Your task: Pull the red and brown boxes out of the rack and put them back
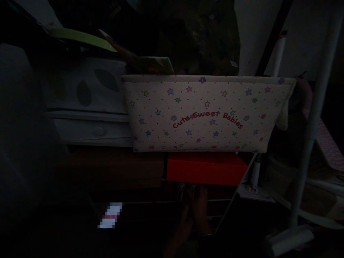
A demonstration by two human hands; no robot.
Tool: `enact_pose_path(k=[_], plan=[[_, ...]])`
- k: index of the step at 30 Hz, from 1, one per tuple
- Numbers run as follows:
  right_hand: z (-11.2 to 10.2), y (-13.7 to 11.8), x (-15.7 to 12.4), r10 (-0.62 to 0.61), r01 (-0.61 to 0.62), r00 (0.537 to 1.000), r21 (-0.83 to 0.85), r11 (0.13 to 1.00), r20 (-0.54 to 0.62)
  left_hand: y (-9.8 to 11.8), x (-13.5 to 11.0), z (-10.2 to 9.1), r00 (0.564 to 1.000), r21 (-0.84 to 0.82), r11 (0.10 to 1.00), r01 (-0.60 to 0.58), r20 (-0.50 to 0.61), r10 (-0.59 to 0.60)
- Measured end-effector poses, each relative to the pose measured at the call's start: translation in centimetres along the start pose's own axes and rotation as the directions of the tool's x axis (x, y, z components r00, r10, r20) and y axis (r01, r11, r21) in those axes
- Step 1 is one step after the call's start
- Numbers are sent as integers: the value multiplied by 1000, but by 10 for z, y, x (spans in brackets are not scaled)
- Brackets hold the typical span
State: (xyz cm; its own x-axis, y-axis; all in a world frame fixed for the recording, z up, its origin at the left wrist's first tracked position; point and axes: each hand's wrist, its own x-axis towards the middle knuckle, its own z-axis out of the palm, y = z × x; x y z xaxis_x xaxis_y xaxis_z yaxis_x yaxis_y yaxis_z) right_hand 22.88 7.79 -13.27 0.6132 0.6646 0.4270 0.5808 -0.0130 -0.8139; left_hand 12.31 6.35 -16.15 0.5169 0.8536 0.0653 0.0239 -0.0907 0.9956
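The picture is very dark. Low in the middle, my left hand and my right hand are close together, reaching into a rack under a red box. At their fingertips is a pair of dark glittery shoes, only partly visible below the box. My right hand appears closed around the nearer end of one shoe, its fingers along the right side. My left hand lies just below and left of it; its fingers are mostly lost in shadow.
A star-printed fabric basket stands on the red box. Left are a white drawer and a brown box. A white pole and pale roller-shaped head stand right. Thin rack bars run beside my hands.
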Motion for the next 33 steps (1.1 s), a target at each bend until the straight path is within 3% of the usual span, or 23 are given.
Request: enact_pose_path(k=[8,17,23,26,29,33], plan=[[-4,-6,0,10,-10,1000,20,1000,25,-5,3,1,999,-21,1000,6,33,-5],[-8,1,-4,23,-32,997,134,990,69,-1,2,-1,996,-51,996,-77,36,79],[-24,-7,-14,50,-44,998,118,992,-42,17,-7,-17,995,91,996,-17,-94,26],[-28,-9,-21,125,-153,978,163,975,167,28,-16,-32,990,113,993,16,-138,0],[-22,-8,-38,138,-213,914,163,963,381,35,-25,-48,990,129,991,23,-141,-5],[-5,-8,-73,141,-240,864,148,960,483,44,-35,-64,983,115,992,50,-181,-29]])
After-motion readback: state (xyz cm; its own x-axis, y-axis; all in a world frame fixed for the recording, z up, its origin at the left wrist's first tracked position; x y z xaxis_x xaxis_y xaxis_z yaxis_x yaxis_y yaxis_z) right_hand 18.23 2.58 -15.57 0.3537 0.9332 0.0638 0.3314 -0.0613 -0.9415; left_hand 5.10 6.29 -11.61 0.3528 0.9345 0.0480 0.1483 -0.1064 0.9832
